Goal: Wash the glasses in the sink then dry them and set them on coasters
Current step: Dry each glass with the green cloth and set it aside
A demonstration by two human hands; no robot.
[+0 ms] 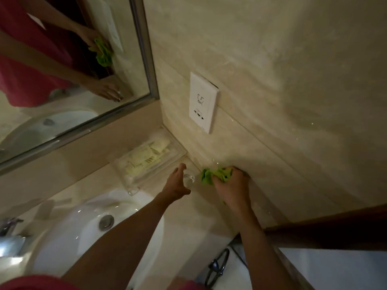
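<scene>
- The left hand [177, 185] reaches over the beige, marble-patterned counter [188, 222] toward a clear drinking glass [189, 179]; its fingers are spread and relaxed, thumb apart, just beside the glass and gripping nothing.
- The glass stands on the counter near the corner where the tiled wall [272, 80] meets the ledge, seen from above as a round, transparent rim; whether a coaster lies under it cannot be told.
- The right hand [232, 185] has its fingers curled tight around a crumpled, bright green cloth [215, 174], soft and bunched, held against the foot of the wall just right of the glass.
- A rectangular, clear plastic tray [134, 176] of pale sachets sits behind the glass, against the ledge.
- The white, glossy oval sink [88, 214] with a round metal drain [106, 221] lies to the left; a chrome faucet [10, 233] shows at its edge.
- A metal-framed mirror [146, 49] reflects both hands.
- A white socket plate [204, 102] is fixed to the wall.
</scene>
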